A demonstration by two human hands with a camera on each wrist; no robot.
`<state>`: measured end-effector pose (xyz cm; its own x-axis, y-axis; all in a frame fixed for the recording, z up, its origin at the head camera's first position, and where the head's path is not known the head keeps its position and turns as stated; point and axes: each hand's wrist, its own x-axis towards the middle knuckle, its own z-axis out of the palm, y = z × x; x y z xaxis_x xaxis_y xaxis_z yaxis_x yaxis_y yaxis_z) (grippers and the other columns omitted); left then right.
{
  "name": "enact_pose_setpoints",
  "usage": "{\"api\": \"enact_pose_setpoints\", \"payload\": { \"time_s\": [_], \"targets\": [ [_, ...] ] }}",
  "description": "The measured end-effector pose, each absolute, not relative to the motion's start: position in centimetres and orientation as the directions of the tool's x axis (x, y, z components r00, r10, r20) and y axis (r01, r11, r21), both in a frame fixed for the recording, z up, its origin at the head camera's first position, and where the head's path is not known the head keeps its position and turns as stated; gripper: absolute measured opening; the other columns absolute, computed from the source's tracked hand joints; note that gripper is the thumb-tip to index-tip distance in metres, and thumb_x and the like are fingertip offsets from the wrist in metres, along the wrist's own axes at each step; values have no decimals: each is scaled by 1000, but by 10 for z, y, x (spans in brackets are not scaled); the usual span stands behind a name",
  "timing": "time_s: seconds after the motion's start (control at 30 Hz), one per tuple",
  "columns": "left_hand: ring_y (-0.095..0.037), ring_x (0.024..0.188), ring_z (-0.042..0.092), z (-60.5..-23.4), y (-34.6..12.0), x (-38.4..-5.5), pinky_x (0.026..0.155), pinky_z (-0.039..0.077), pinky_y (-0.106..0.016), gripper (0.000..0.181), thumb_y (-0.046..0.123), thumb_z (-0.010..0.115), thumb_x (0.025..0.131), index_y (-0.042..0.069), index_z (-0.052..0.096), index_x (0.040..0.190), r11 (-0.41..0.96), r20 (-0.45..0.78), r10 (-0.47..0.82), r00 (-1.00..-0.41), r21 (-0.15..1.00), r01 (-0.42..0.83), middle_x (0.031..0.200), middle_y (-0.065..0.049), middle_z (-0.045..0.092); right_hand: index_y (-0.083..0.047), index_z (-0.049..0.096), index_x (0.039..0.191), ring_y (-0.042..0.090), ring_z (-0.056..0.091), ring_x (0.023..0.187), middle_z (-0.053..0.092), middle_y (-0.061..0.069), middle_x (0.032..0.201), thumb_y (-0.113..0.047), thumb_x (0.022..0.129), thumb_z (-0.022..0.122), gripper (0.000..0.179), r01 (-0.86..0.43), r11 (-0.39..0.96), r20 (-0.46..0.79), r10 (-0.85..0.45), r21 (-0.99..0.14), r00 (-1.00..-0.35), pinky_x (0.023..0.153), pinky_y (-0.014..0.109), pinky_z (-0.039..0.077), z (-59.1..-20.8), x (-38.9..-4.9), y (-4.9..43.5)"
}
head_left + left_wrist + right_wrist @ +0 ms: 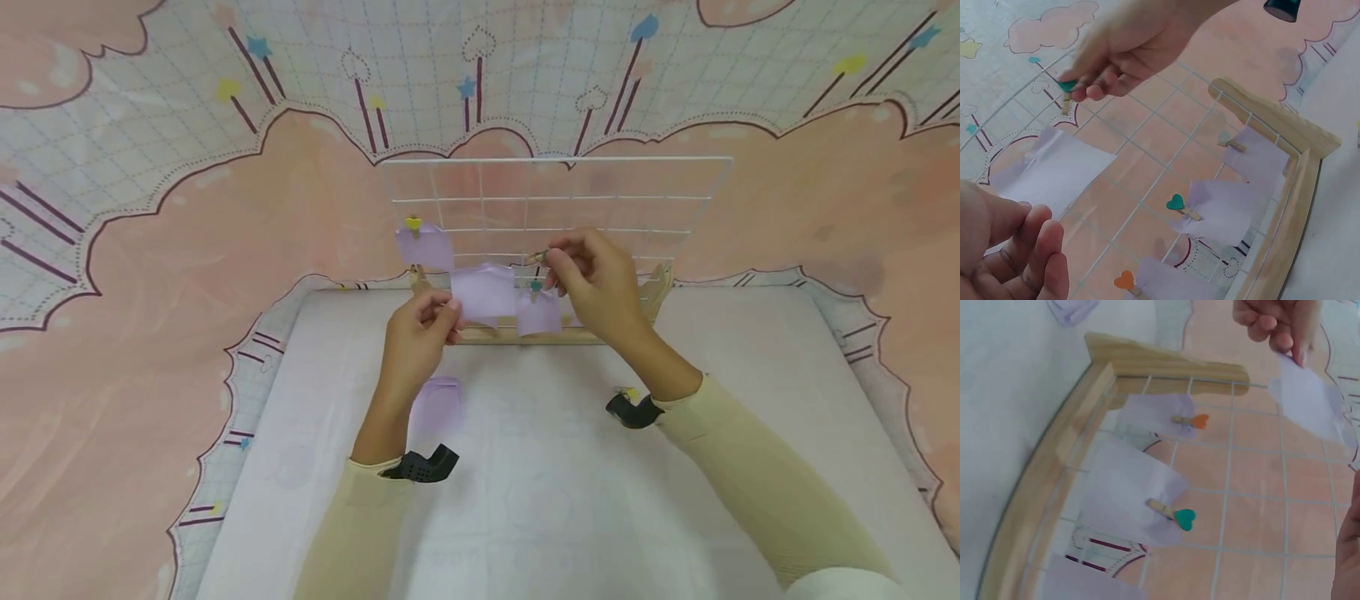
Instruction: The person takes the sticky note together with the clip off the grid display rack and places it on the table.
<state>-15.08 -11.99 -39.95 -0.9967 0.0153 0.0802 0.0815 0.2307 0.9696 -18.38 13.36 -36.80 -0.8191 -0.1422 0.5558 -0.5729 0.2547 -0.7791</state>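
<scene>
My left hand [422,333] pinches the lower left edge of a pale purple paper [483,292] in front of a white wire grid [570,198]. Between thumb and fingertips, my right hand [596,279] holds a small wooden clothespin with a teal heart [1067,86], just right of and above that paper. On the grid's upper left, a yellow heart clothespin [413,223] holds another purple paper [425,248]. Lower down, several papers hang in a row, one under a teal heart clothespin [1184,519], one under an orange heart clothespin [1199,421].
The grid stands on a wooden base [487,336] at the back of a white table [525,483]. Purple paper [438,404] lies on the table near the left wrist. A small yellow item [632,392] is beside the right wrist. Patterned cloth [187,250] hangs behind.
</scene>
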Motion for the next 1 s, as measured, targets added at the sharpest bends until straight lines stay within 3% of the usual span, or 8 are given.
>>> {"api": "enact_pose_setpoints", "payload": {
  "time_s": [0.13,0.27,0.8,1.0],
  "targets": [
    [-15,67,67,-403,-128,-140,66,60,-24,19,18,63,102,1,67,110,208,44,2,-999,977,43,87,-18,69,4,61,113,22,71,76,70,19,94,-9,102,61,17,-393,123,373,-156,-911,-915,69,24,61,-375,-172,147],
    [-14,65,66,-410,-134,-130,66,60,-24,17,15,63,102,-1,66,108,177,11,-14,-1000,984,8,84,-17,67,4,59,117,19,74,84,70,15,100,-12,102,62,21,-252,15,246,-176,-967,-953,77,30,63,-381,-160,164],
    [-14,66,65,-442,-145,-100,68,60,-25,14,10,63,101,-3,65,106,115,-117,-39,-992,986,-121,79,-6,66,7,60,122,13,75,90,74,4,103,-13,103,61,27,-50,-8,50,-160,-999,-986,85,24,60,-419,-126,215],
    [-14,67,65,-451,-149,-95,70,60,-24,16,11,64,101,-3,65,106,125,-148,-45,-988,980,-152,79,-7,67,6,63,119,13,76,94,73,4,106,-8,102,61,22,9,-151,20,-191,-988,-981,89,25,58,-433,-115,226]
  ]
}}
